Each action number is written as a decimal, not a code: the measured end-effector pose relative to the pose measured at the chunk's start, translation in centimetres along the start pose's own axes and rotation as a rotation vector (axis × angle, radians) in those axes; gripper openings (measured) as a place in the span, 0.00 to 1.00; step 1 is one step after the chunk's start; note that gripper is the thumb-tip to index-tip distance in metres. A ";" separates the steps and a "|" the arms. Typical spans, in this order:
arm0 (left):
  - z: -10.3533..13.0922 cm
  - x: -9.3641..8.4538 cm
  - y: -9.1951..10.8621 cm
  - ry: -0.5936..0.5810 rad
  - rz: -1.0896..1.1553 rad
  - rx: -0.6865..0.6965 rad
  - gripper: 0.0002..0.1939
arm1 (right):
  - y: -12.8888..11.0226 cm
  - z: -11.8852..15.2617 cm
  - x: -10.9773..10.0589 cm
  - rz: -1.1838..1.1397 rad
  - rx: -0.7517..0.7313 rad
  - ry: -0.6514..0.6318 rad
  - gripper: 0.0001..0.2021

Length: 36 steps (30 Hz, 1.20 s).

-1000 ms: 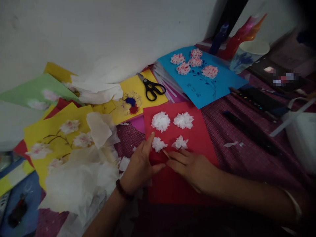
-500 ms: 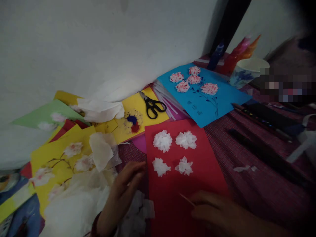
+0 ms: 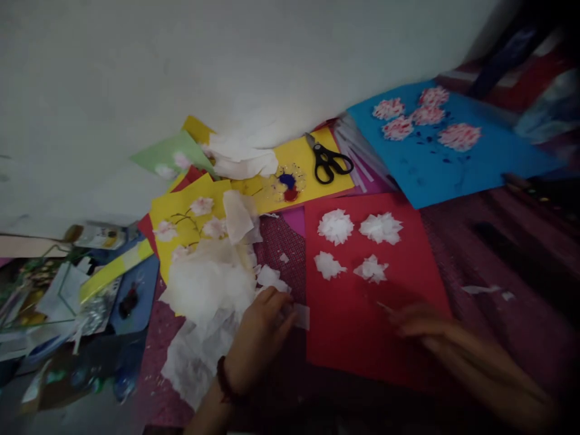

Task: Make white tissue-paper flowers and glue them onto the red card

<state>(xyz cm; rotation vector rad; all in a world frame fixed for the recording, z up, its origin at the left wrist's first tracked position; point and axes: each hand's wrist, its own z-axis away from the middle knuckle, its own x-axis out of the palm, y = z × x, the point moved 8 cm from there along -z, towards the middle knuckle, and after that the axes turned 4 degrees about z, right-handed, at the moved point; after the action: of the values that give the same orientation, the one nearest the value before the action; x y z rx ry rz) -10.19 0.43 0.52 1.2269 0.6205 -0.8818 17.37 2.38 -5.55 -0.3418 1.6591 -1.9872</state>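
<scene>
My left hand (image 3: 265, 326) is over loose white tissue paper squares (image 3: 302, 316), left of the red sheet (image 3: 376, 332). Its fingers are curled in, with a bit of tissue at the fingertips, partly hidden. In my right hand (image 3: 421, 326), blurred by motion, a thin toothpick-like stick (image 3: 385, 307) is pinched, tip pointing left above the red sheet. Several white tissue flowers (image 3: 335, 226) sit in two rows on the sheet's upper half. A crumpled heap of white tissue (image 3: 211, 287) lies behind and left of my left hand.
Black-handled scissors (image 3: 327, 162) and blue and red paint blobs (image 3: 289, 184) lie on yellow paper at the back. A blue sheet with pink-white flowers (image 3: 408, 175) is behind right. Yellow flower artwork (image 3: 158, 199) and a cluttered blue tray (image 3: 140, 302) are left. A dark pen (image 3: 512, 254) lies right.
The view has swung left and down, showing more clutter at the left. My left hand has gone from stretched fingers near the red sheet to curled fingers over the tissue squares. The right still holds the stick.
</scene>
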 end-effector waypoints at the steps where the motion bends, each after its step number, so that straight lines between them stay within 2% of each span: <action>1: 0.2 0.5 0.2 -0.007 -0.034 0.021 0.11 | -0.3 -0.2 -0.2 -0.050 0.019 0.030 0.08; 3: 0.4 1.0 1.0 0.028 -0.097 0.086 0.16 | -0.6 -0.6 -0.9 -0.243 0.084 0.142 0.07; 5: 0.7 0.7 2.7 0.129 -0.126 0.164 0.15 | -1.1 -0.7 -1.1 -0.632 0.110 0.232 0.06; 8: 1.3 -0.1 6.6 0.280 0.018 0.298 0.10 | -2.1 -0.9 0.5 -1.043 0.185 0.175 0.05; 10: 1.7 0.5 9.5 0.277 0.177 0.356 0.09 | -3.1 -0.7 1.4 -1.205 0.193 0.151 0.05; 12: 1.8 2.0 11.8 0.213 0.264 0.336 0.09 | -3.8 -0.4 2.3 -1.292 0.198 0.140 0.05; 14: 1.8 3.8 13.2 0.149 0.271 0.283 0.07 | -4.2 0.1 3.1 -1.301 0.206 0.130 0.06; 16: 1.8 5.1 13.8 0.137 0.219 0.243 0.09 | -4.3 0.6 3.4 -1.232 0.193 0.129 0.07; 18: 2.0 5.8 13.8 0.171 0.176 0.219 0.14 | -4.2 1.1 3.5 -1.140 0.151 0.131 0.06; 23: 4.0 7.3 11.9 0.210 0.203 0.163 0.17 | -3.7 2.2 4.0 -0.926 0.086 0.082 0.03; 26: 6.2 6.7 8.4 0.290 0.324 0.065 0.18 | -3.2 2.8 3.4 -0.760 0.046 0.120 0.06; 28: 7.7 5.1 4.9 0.369 0.417 -0.048 0.19 | -2.5 3.1 2.6 -0.673 0.043 0.173 0.07; 31: 9.9 1.1 -0.1 0.505 0.367 -0.206 0.15 | -1.2 3.0 1.2 -0.558 0.067 0.229 0.08; 34: 10.6 -2.6 -2.3 0.539 0.250 -0.236 0.16 | -0.5 2.5 0.4 -0.483 0.066 0.260 0.09; 36: 10.3 -4.5 -2.4 0.583 0.190 -0.233 0.20 | -0.4 2.2 0.0 -0.459 0.062 0.297 0.07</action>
<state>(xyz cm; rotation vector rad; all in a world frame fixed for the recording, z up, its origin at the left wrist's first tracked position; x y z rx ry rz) -15.20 -8.74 5.45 1.3046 1.0200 -0.2710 18.37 0.60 -4.64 -0.4546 1.8145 -2.5251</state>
